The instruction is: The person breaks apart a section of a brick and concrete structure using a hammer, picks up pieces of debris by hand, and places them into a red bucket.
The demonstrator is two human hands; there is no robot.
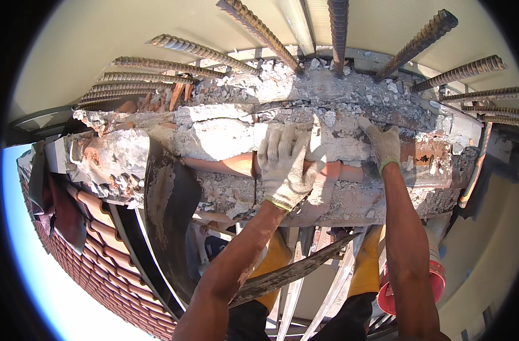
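Observation:
A long ledge of broken concrete [219, 136] crosses in front of me, with orange clay tile [225, 165] showing along it. My left hand [288, 165], in a pale work glove, lies on its near face, fingers stretched upward and thumb apart. Farther right, my gloved right hand [381, 145] rests against the end of a grey concrete slab [342, 139]. Its fingers are bent and partly hidden, so I cannot tell whether they grip it. Loose rubble [327, 117] lies along the ledge.
Thick ribbed rebars [339, 34] jut out along the far side. A dark bent strip [168, 199] hangs at left above roof tiles [100, 250]. Below are yellow boots [366, 267], metal bars [293, 290], a red bucket [435, 281] and another person [214, 247], partly hidden.

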